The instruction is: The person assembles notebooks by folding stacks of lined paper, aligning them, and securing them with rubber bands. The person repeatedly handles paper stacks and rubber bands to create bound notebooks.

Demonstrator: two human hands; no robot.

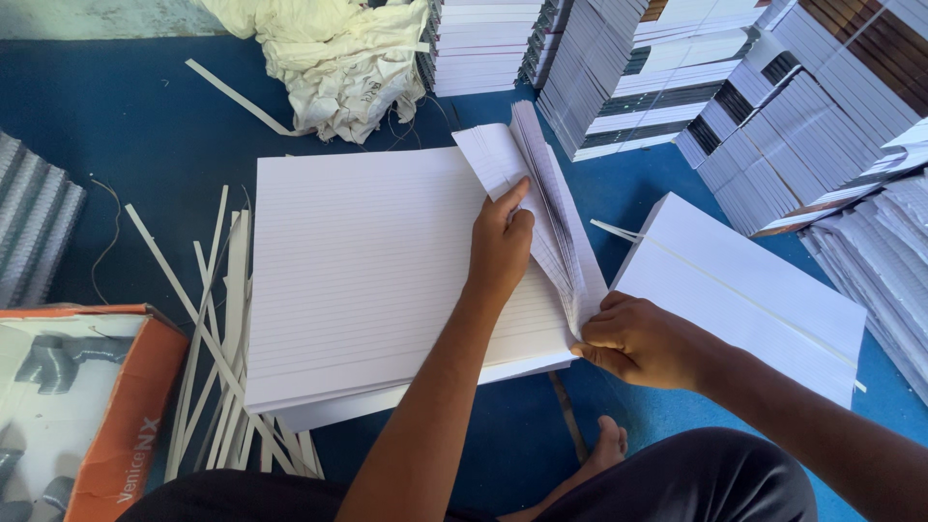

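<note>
On a blue floor, centre of the view, lies a thick stack of ruled white paper (387, 280). Its right edge is lifted into a fan of sheets (551, 213). The left hand (501, 246) presses flat on the stack, thumb extended and fingers tucked behind the raised sheets. The right hand (638, 340) is closed in a pinch on the fan's lower corner. Just right lies a second white stack (744, 290) crossed by a thin strip. Paper offcut strips (217, 387) lie left, beside an orange cardboard box (87, 406). Bound book piles (793, 106) stand behind, with what may be crumpled cloth (338, 58). If the pinch loosens, the fanned sheets could spring back or crease.
</note>
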